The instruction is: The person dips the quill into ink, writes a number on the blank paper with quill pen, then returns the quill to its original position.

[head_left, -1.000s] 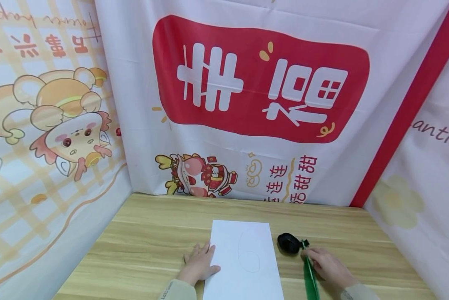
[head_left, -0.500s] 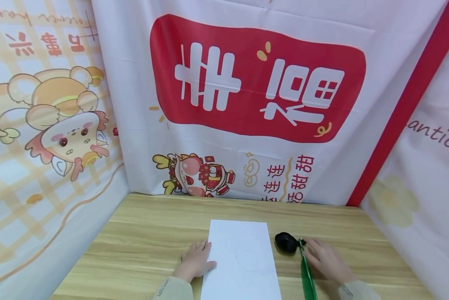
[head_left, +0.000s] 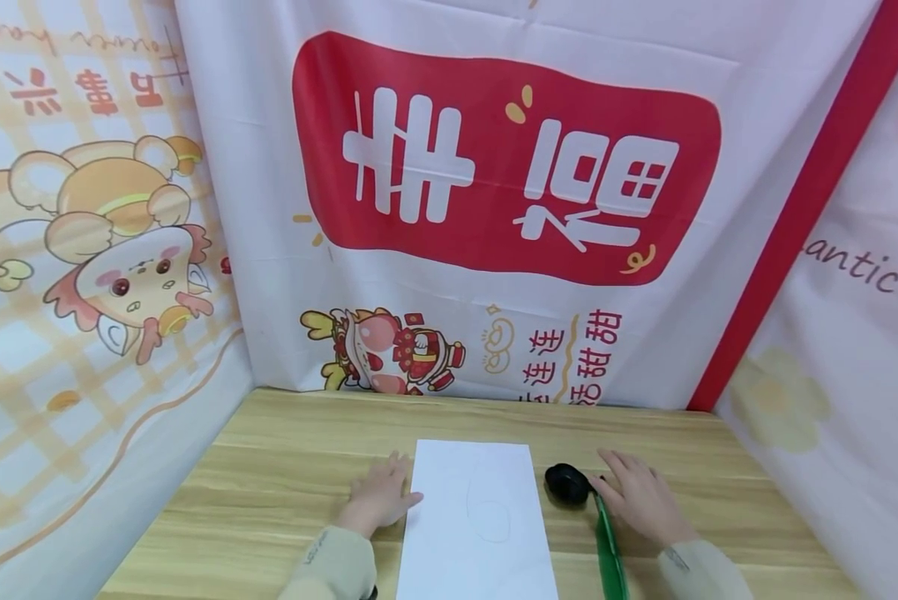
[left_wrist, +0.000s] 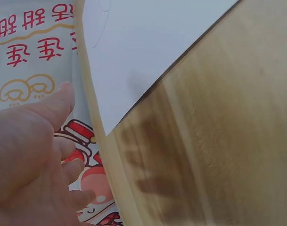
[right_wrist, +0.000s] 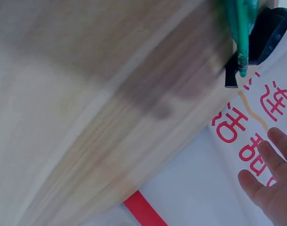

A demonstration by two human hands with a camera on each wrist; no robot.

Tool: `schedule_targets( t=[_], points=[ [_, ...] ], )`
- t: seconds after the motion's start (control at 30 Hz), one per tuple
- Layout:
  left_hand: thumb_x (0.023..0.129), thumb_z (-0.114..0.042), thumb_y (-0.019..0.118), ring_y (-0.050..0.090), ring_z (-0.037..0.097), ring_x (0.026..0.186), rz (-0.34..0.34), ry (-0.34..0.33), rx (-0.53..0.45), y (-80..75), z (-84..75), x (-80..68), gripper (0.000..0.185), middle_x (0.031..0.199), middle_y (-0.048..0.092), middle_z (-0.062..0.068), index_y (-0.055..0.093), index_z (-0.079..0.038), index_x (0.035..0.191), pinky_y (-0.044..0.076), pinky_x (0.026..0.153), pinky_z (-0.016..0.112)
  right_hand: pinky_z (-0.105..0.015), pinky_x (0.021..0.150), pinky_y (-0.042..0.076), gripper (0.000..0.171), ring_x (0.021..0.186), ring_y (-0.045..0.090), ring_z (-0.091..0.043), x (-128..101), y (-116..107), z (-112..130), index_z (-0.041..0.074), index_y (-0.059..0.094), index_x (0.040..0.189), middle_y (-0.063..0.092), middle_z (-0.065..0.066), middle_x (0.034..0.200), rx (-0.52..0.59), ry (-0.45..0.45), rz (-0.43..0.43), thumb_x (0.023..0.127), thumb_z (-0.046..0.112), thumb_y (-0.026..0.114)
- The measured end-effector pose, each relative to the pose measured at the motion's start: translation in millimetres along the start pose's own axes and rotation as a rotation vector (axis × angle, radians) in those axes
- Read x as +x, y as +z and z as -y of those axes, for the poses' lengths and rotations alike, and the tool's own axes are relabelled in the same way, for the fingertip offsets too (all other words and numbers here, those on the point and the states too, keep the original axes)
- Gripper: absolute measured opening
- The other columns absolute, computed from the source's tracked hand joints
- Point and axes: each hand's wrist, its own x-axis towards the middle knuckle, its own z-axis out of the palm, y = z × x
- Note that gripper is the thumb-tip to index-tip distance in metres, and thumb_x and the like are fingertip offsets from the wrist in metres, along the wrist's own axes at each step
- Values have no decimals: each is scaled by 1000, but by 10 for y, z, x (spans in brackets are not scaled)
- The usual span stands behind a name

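A white sheet of paper (head_left: 475, 521) lies on the table with a faint rounded outline drawn on it. My left hand (head_left: 380, 493) hovers at the sheet's left edge; in the left wrist view its fingers (left_wrist: 70, 169) are relaxed and hold nothing, with their shadow on the wood. To the sheet's right lies a glossy black rounded object (head_left: 566, 484) whose kind I cannot tell. Beside it is a long green leaf-like item (head_left: 609, 550) with a narrow tip. My right hand (head_left: 642, 500) is just right of these, its fingers (right_wrist: 270, 157) spread and holding nothing.
The wood-grain table (head_left: 299, 450) ends at a white cloth backdrop (head_left: 269, 250) with a red panel and printed characters. Printed cloths also hang on the left (head_left: 104, 333) and right (head_left: 854, 375). A small dark thing (head_left: 372, 593) shows by my left sleeve.
My right hand has come away from the narrow end of the green item, its fingers spreading. My left hand has lifted off the paper's edge and shifted slightly left and forward.
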Motion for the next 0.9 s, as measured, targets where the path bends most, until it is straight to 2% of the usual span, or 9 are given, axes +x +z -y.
schedule_targets(
  t=[0.17, 0.3, 0.57, 0.77, 0.9],
  points=[
    [91, -40, 53, 14, 46, 132, 11, -32, -13, -110, 12, 25, 69, 148, 22, 18, 29, -2, 142, 8, 96, 71, -65, 93, 28, 63, 118, 41, -42, 82, -27, 45, 4, 46, 133, 48, -22, 129, 16, 27, 51, 93, 53, 41],
    [91, -43, 52, 11, 44, 133, 11, -49, -2, -162, 24, 53, 70, 149, 19, 17, 27, -3, 143, 9, 97, 70, -64, 94, 27, 66, 118, 41, -41, 135, -35, 90, 4, 46, 133, 48, -23, 129, 14, 17, 42, 93, 55, 36],
    [92, -46, 48, 10, 44, 134, -2, -53, 71, -242, 17, 158, 71, 150, 18, 16, 26, -5, 144, 8, 97, 70, -66, 93, 26, 60, 119, 40, -42, 244, -20, 200, 2, 47, 132, 48, -23, 129, 20, -18, -5, 95, 49, 40],
    [92, -46, 48, 6, 42, 135, -13, -74, 45, -312, -34, 211, 71, 150, 16, 16, 24, -6, 145, 0, 99, 68, -67, 93, 26, 64, 120, 40, -41, 321, -4, 257, 3, 46, 133, 47, -22, 130, 2, -20, 17, 94, 53, 38],
    [93, -46, 47, 6, 42, 135, -23, -56, 37, -372, -89, 204, 70, 151, 15, 16, 24, -5, 145, 0, 99, 67, -67, 95, 23, 65, 122, 37, -42, 375, -14, 326, 3, 44, 135, 46, -22, 132, -13, -19, 43, 94, 53, 38]
  ],
)
